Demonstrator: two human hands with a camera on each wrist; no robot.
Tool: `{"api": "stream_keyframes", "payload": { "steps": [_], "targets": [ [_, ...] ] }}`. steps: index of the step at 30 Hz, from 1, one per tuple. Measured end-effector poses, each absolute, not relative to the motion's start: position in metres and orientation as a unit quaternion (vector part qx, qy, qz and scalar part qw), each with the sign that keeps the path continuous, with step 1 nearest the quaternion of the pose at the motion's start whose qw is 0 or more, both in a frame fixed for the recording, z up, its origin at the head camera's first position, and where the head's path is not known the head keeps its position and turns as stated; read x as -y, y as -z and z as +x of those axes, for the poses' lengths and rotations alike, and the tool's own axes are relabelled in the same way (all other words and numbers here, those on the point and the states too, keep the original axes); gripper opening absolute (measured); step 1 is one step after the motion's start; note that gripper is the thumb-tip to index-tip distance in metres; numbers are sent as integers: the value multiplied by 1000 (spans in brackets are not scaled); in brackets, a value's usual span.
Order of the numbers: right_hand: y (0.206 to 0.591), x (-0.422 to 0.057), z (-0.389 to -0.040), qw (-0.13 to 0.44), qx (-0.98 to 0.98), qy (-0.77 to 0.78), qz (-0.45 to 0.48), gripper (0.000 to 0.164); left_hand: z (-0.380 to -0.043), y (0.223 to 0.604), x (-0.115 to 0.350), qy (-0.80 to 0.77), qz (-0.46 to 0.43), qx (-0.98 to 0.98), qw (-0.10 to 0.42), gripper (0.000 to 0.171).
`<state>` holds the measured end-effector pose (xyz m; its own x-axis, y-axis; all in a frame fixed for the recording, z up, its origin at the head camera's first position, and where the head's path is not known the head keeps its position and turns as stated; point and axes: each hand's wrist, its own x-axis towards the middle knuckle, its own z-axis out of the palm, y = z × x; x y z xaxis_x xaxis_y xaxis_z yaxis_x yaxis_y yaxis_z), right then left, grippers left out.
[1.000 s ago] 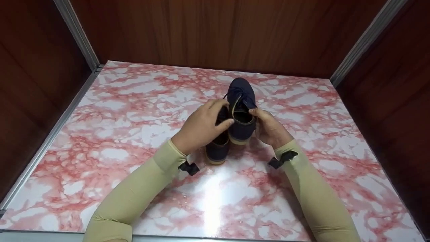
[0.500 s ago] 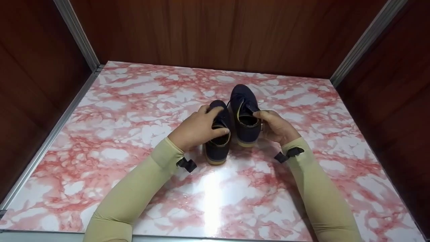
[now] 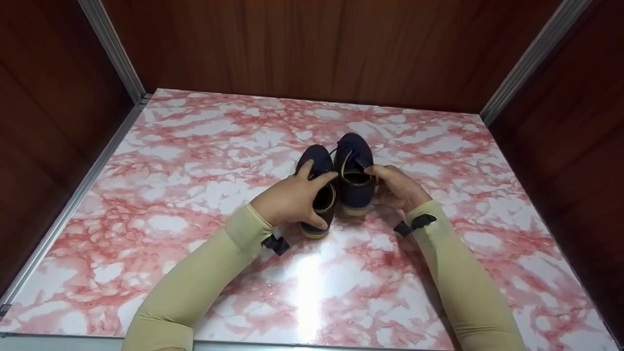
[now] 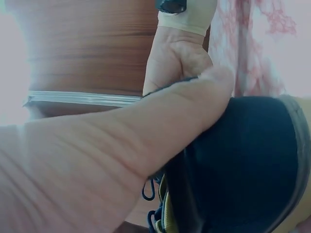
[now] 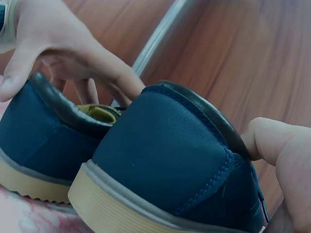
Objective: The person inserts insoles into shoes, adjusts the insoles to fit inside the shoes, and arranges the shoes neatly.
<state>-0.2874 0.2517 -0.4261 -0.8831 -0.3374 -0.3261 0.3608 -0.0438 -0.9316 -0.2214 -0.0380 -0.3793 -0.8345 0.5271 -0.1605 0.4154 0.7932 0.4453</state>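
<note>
Two navy lace-up shoes with pale tan soles stand side by side, toes pointing away. The left shoe (image 3: 316, 154) is on the table. My left hand (image 3: 291, 197) spreads over it, its thumb near the heel and a finger reaching toward the other shoe. In the left wrist view the thumb lies across a shoe's dark collar. My right hand (image 3: 397, 187) grips the right shoe (image 3: 357, 196) by the outer side of its opening, thumb on the rim. The right wrist view shows this shoe's heel (image 5: 160, 155) tilted, partly in front of the left shoe (image 5: 34, 131).
A pink-and-white marbled tabletop (image 3: 195, 185) lies under the shoes. Dark wood panels (image 3: 312, 48) close off the back and both sides, with metal strips (image 3: 114, 48) at the corners. A bright glare falls on the table's front middle.
My right hand has brought the right shoe toward me, beside the left one. My left hand has come off the right shoe and spread its fingers over the left shoe.
</note>
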Motion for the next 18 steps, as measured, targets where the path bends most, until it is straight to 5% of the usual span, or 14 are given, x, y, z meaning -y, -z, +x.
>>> {"api": "stream_keyframes", "payload": {
  "steps": [18],
  "targets": [
    [431,-245,-289,221,-698,681,15,32,-233,388,41,-219,221,-945,100,102]
  ]
}}
